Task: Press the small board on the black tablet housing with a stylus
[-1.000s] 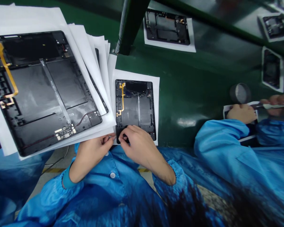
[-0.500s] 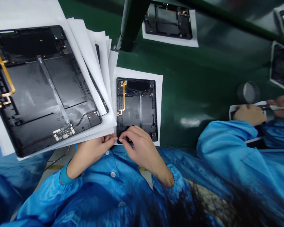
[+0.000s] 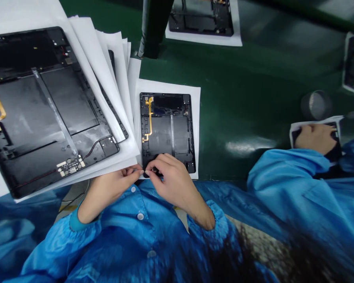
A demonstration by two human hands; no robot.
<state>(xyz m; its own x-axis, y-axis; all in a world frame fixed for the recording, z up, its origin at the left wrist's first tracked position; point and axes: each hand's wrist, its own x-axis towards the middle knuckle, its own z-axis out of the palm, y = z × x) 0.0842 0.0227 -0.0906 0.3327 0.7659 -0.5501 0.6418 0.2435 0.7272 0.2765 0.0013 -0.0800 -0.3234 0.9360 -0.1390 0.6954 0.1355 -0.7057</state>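
Here, left hand and right hand meet, fingertips pinched narrow on something too small to identify, at the near-left corner of the open tablet chassis lying on white paper on the green belt. A slip could snag its orange flex cable beyond.
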